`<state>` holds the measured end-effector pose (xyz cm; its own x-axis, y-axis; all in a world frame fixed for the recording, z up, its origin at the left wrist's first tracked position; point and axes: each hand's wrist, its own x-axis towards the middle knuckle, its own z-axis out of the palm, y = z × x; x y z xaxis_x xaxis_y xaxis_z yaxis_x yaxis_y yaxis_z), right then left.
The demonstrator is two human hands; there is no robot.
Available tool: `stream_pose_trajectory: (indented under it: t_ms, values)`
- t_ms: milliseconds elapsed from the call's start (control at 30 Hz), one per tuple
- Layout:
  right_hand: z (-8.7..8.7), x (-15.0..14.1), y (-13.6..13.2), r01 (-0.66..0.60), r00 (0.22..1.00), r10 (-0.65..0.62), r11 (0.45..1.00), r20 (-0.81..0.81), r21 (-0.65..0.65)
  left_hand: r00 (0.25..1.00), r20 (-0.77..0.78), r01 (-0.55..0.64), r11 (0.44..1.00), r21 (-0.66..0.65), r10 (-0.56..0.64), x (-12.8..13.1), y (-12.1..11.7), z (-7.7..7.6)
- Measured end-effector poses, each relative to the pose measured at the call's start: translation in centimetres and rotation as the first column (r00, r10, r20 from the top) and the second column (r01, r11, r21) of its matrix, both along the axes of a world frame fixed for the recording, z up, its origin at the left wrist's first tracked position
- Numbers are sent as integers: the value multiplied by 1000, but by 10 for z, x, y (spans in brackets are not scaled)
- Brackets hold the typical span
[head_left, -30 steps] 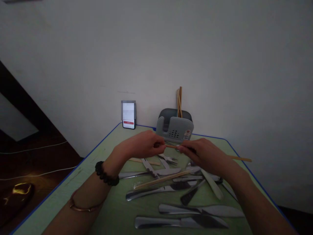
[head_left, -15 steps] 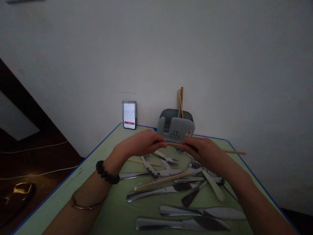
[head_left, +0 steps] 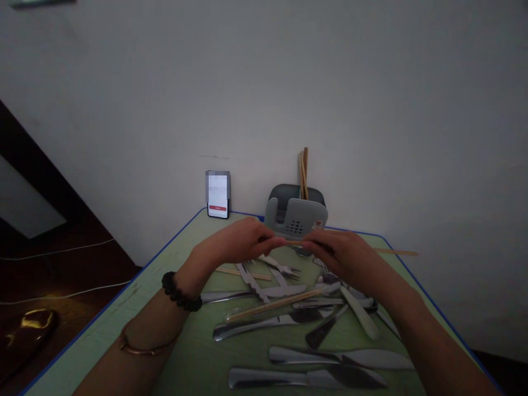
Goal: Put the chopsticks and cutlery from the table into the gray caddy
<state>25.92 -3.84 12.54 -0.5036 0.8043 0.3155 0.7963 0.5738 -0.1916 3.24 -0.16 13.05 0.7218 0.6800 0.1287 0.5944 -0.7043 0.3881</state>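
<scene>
Both hands hold a wooden chopstick (head_left: 396, 251) level above the table, in front of the holder. My left hand (head_left: 241, 240) pinches it near its left end. My right hand (head_left: 344, 250) grips it just to the right, and the far end sticks out beyond that hand. Whether it is one chopstick or a pair, I cannot tell. Below lie a fork (head_left: 284, 268), several table knives (head_left: 305, 378), a white-handled piece (head_left: 361, 313) and wrapped chopsticks (head_left: 272, 305). My right hand and forearm hide part of the pile.
A grey cutlery holder (head_left: 307, 215) stands at the table's back edge against the wall, with several chopsticks (head_left: 304, 173) upright in it. To its left a lit phone (head_left: 218, 195) leans on the wall. The green table (head_left: 181, 352) has a blue rim.
The chopstick has risen slightly and its right end has come up closer to level. My left fingertips have shifted a little right, toward my right hand. The cutlery below stays put.
</scene>
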Motion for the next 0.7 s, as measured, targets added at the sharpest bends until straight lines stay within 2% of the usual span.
stream_pose_trajectory:
  t_ms: [233,367,700]
  values:
    - [-3,2,2,69,998,-69,997,9,16,998,49,-33,999,15,32,-5,3,0]
    - [-3,3,2,39,998,-37,998,-42,54,998,53,-17,999,29,15,-5,4,0]
    - [-1,-3,-2,19,1000,-20,999,16,49,1000,-2,-29,998,55,29,-3,1,-2]
